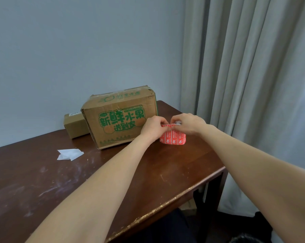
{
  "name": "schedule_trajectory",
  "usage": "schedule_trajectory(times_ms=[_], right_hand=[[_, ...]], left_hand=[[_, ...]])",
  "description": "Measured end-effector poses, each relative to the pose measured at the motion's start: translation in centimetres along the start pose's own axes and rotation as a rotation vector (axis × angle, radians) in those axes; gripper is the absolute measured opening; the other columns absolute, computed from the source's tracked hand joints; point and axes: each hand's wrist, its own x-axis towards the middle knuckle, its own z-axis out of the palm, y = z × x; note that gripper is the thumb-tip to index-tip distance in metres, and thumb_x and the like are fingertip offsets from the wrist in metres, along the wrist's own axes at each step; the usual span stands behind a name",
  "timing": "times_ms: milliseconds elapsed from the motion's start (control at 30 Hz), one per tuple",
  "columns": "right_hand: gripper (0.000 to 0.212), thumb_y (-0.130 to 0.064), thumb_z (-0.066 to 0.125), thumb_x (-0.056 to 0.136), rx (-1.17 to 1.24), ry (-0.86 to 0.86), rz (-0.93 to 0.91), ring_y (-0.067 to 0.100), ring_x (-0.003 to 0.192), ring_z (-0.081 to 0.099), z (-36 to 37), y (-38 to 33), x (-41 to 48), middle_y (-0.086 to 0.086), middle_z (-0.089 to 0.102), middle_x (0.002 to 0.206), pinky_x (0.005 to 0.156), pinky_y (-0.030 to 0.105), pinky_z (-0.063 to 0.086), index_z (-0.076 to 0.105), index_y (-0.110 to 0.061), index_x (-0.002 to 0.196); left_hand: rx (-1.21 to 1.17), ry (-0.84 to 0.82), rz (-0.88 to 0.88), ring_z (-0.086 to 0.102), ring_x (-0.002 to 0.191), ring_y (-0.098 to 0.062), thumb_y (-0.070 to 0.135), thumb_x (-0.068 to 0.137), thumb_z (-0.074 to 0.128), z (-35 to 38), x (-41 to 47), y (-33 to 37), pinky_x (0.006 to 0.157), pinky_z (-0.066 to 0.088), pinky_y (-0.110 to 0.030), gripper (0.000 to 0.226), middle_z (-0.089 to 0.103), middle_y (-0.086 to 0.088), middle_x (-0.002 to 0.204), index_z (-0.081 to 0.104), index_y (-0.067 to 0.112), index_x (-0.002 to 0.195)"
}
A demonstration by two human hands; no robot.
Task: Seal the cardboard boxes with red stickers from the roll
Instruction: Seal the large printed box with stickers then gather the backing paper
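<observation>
Fingers (161,122) of the left hand (152,128) and right hand (188,124) pinch the top edge of the red sticker roll (173,139), likely to peel 1 sticker. The roll stands on the table (148,174) just beside the big box (120,118), handy for sealing.

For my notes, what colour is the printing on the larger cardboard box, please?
The larger cardboard box is printed green; head view.

Scuffed, glossy dark wood table (113,172), matt creased cardboard box (120,118), crumpled white paper (69,154).
</observation>
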Motion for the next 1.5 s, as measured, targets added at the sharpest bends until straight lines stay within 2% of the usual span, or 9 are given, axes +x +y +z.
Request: schedule_trajectory(times_ms=[167, 367, 667, 900, 1167, 1367, 1500], right_hand=[[0.029, -0.049, 0.048, 0.095, 0.009, -0.006, -0.011, 0.018, 0.102, 0.063, -0.03, 0.0, -0.22, -0.001, 0.063, 0.118, 0.077, 0.033, 0.053, 0.054, -0.034, 0.12], [0.026, -0.044, 0.046, 0.096, 0.021, -0.001, -0.007, 0.021, 0.102, 0.064, -0.04, -0.15, -0.5, 0.002, 0.063, 0.118, 0.083, 0.039, 0.056, 0.056, -0.032, 0.117], [0.028, -0.039, 0.045, 0.097, 0.06, 0.016, 0.019, 0.022, 0.103, 0.063, -0.14, -0.29, -0.67, 0.006, 0.062, 0.12, 0.082, 0.036, 0.055, 0.059, -0.026, 0.119], [0.029, -0.042, 0.047, 0.097, 0.075, 0.027, 0.013, 0.015, 0.084, 0.06, -0.18, -0.23, -0.68, 0.004, 0.063, 0.117, 0.077, 0.032, 0.055, 0.061, -0.028, 0.118], [0.028, -0.041, 0.044, 0.097, 0.063, 0.018, 0.031, 0.02, 0.102, 0.063, -0.48, -0.5, -0.75, 0.002, 0.063, 0.117, 0.077, 0.032, 0.053, 0.063, -0.032, 0.116], [0.028, -0.043, 0.044, 0.097, 0.089, 0.008, 0.037, 0.02, 0.106, 0.062, -0.16, -0.61, -0.8, 0.001, 0.063, 0.119, 0.087, 0.038, 0.055, 0.062, -0.033, 0.117], [0.029, -0.043, 0.045, 0.097, 0.107, 0.009, 0.038, 0.02, 0.106, 0.062, 0.01, -0.53, -0.76, 0.002, 0.063, 0.118, 0.086, 0.037, 0.055, 0.061, -0.032, 0.117]], left_hand=[[0.02, 0.009, -0.005, 0.062, 0.1, -0.02, 0.031, 0.088, 0.066, 0.04, 0.21, -0.15, 0.082, 0.052, -0.032, 0.016, 0.067, -0.004, 0.111, 0.07, 0.018, 0.096], [0.042, 0.006, 0.002, 0.063, 0.098, -0.02, 0.029, 0.089, 0.065, 0.19, 0.36, 0.06, 0.083, 0.053, -0.035, 0.015, 0.068, -0.005, 0.109, 0.07, 0.018, 0.097], [0.101, 0.008, 0.02, 0.064, 0.09, -0.02, 0.027, 0.091, 0.06, 0.1, 0.3, 0.4, 0.078, 0.056, -0.038, 0.01, 0.069, -0.005, 0.103, 0.067, 0.02, 0.095], [0.194, 0.06, 0.097, 0.063, 0.095, -0.019, 0.032, 0.092, 0.057, -0.14, -0.18, 0.58, 0.073, 0.055, -0.036, 0.011, 0.067, 0.0, 0.106, 0.063, 0.025, 0.097], [0.288, 0.059, 0.137, 0.062, 0.096, -0.02, 0.039, 0.095, 0.05, -0.47, -0.34, 0.6, 0.067, 0.05, -0.031, 0.015, 0.067, 0.0, 0.11, 0.06, 0.029, 0.101], [0.273, 0.035, 0.127, 0.062, 0.098, -0.019, 0.039, 0.096, 0.048, -0.52, -0.44, 0.42, 0.068, 0.05, -0.03, 0.011, 0.066, 0.002, 0.112, 0.056, 0.032, 0.095], [0.274, 0.038, 0.14, 0.062, 0.096, -0.02, 0.038, 0.096, 0.049, -0.58, -0.49, 0.46, 0.068, 0.051, -0.032, 0.01, 0.066, 0.002, 0.108, 0.056, 0.031, 0.092]])
